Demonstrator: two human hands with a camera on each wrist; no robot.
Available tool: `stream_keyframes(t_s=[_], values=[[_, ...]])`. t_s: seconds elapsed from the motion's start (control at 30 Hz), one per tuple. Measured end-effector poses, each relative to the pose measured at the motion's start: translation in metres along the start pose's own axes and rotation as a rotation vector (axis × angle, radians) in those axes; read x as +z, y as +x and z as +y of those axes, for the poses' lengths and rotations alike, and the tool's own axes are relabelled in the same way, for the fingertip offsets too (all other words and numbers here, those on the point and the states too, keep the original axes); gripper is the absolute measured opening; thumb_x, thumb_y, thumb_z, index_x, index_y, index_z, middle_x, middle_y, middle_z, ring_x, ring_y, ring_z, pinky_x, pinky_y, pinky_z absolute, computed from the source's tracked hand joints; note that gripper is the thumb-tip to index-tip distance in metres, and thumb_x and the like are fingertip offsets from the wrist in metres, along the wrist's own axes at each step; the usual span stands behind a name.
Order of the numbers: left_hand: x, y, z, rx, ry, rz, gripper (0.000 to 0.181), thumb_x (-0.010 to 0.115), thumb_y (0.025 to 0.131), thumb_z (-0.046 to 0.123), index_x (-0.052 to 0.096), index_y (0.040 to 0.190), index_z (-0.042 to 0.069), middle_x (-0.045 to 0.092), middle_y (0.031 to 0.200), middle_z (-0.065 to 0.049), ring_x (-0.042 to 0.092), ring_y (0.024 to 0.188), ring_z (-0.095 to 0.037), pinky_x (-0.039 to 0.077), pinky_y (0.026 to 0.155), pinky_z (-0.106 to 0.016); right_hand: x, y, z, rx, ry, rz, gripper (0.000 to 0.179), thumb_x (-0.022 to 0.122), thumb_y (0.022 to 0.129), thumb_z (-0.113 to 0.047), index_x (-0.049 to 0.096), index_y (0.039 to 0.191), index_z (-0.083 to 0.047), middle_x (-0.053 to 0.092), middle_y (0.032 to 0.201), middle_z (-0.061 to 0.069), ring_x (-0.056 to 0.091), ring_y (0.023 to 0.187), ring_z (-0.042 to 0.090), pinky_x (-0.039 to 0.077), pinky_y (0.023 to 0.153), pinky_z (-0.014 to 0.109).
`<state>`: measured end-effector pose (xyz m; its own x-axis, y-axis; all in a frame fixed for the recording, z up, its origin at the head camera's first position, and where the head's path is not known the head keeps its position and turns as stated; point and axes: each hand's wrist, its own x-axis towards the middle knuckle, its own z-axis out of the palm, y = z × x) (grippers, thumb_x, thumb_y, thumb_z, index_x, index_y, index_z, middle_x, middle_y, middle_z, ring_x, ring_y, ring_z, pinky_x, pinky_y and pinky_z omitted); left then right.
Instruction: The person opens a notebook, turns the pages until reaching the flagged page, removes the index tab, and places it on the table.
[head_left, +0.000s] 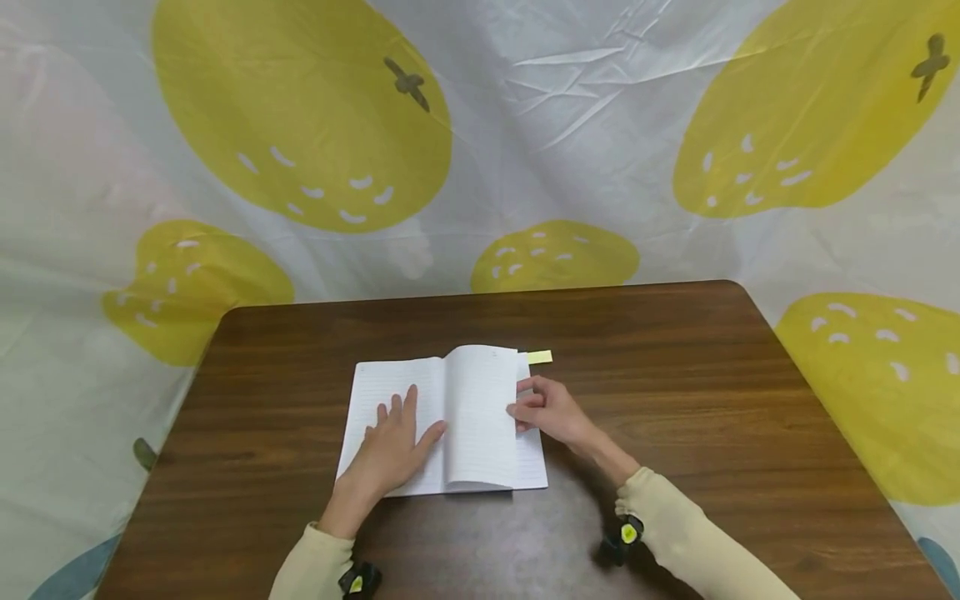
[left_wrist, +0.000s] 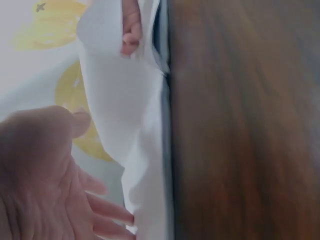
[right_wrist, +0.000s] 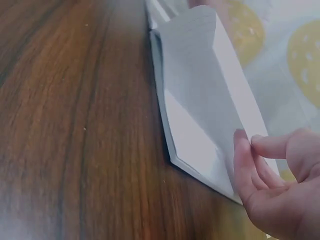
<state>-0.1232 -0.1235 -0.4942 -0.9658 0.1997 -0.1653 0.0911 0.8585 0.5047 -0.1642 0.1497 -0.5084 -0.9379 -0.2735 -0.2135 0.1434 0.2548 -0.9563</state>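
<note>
An open notebook (head_left: 534, 468) with lined white pages lies on the table. My left hand (head_left: 390, 450) rests on its left page, fingers spread, the thumb close to the fold. With thumb and fingertips, my right hand (head_left: 555, 410) pinches the outer edge of a page (head_left: 482, 417) on the right side. That page bows up from the sheets below, and the gap under it shows in the right wrist view, where the right hand (right_wrist: 280, 175) holds its edge. A pale yellow sticky tab (head_left: 540, 357) juts out past the notebook's upper right corner.
The brown wooden table (head_left: 675, 400) has rounded far corners and extends on both sides of the notebook. Behind it hangs a white curtain (head_left: 495, 150) with large yellow fruit prints. Each wrist carries a small black device (head_left: 624, 533).
</note>
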Motion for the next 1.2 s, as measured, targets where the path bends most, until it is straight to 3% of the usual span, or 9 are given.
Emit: stream_keyframes(t_s=[0.2, 0.37, 0.47, 0.57, 0.87, 0.97, 1.2], values=[[0.001, 0.0, 0.016, 0.024, -0.015, 0.016, 0.097, 0.049, 0.097, 0.065, 0.016, 0.161, -0.001, 0.041, 0.153, -0.035, 0.046, 0.139, -0.048, 0.045, 0.106, -0.059, 0.017, 0.003, -0.006, -0.065, -0.149, 0.032, 0.024, 0.074, 0.091, -0.008, 0.056, 0.103, 0.004, 0.077, 0.083, 0.016, 0.064, 0.067, 0.009, 0.051, 0.065, 0.021], [0.005, 0.001, 0.03, 0.059, -0.005, 0.057, 0.114, 0.064, 0.088, 0.069, 0.01, 0.161, -0.001, 0.043, 0.151, -0.033, 0.058, 0.126, -0.046, 0.055, 0.091, -0.056, 0.03, 0.003, -0.014, -0.141, -0.288, 0.053, 0.019, 0.074, 0.091, -0.013, 0.059, 0.095, -0.002, 0.078, 0.081, 0.012, 0.059, 0.066, 0.004, 0.038, 0.059, 0.019], [0.009, 0.001, 0.037, 0.079, 0.012, 0.091, 0.125, 0.076, 0.081, 0.063, 0.006, 0.161, -0.001, 0.033, 0.153, -0.039, 0.055, 0.125, -0.053, 0.055, 0.085, -0.06, 0.037, 0.004, -0.017, -0.191, -0.322, 0.044, 0.016, 0.073, 0.092, -0.012, 0.059, 0.093, -0.003, 0.079, 0.082, 0.012, 0.056, 0.067, 0.003, 0.036, 0.06, 0.019], [0.015, 0.001, 0.041, 0.091, 0.025, 0.122, 0.13, 0.084, 0.076, 0.057, 0.004, 0.162, 0.001, 0.02, 0.157, -0.042, 0.042, 0.136, -0.058, 0.05, 0.092, -0.066, 0.043, 0.005, -0.019, -0.23, -0.34, 0.029, 0.015, 0.071, 0.093, -0.011, 0.059, 0.091, -0.003, 0.078, 0.081, 0.012, 0.054, 0.065, 0.004, 0.036, 0.061, 0.019], [0.028, -0.002, 0.046, 0.065, 0.067, 0.222, 0.129, 0.092, 0.072, 0.038, 0.005, 0.162, 0.006, -0.001, 0.161, -0.04, 0.009, 0.148, -0.063, 0.022, 0.107, -0.081, 0.05, 0.007, -0.02, -0.289, -0.394, 0.029, 0.012, 0.071, 0.093, -0.012, 0.063, 0.086, -0.006, 0.073, 0.078, 0.005, 0.059, 0.069, 0.005, 0.047, 0.066, 0.02], [0.033, -0.001, 0.046, 0.074, 0.081, 0.251, 0.129, 0.092, 0.071, 0.039, 0.008, 0.162, 0.005, 0.001, 0.162, -0.04, 0.01, 0.148, -0.063, 0.021, 0.107, -0.081, 0.052, 0.008, -0.021, -0.308, -0.404, 0.019, 0.013, 0.071, 0.094, -0.014, 0.064, 0.084, -0.007, 0.071, 0.077, 0.004, 0.058, 0.068, 0.005, 0.047, 0.066, 0.02], [0.032, 0.0, 0.039, 0.058, 0.082, 0.263, 0.11, 0.084, 0.08, 0.032, 0.015, 0.159, 0.0, 0.02, 0.154, -0.045, 0.028, 0.141, -0.065, 0.037, 0.104, -0.073, 0.052, 0.009, -0.019, -0.35, -0.498, 0.027, 0.011, 0.068, 0.096, -0.019, 0.072, 0.091, -0.01, 0.075, 0.085, 0.001, 0.065, 0.078, 0.009, 0.052, 0.075, 0.025]])
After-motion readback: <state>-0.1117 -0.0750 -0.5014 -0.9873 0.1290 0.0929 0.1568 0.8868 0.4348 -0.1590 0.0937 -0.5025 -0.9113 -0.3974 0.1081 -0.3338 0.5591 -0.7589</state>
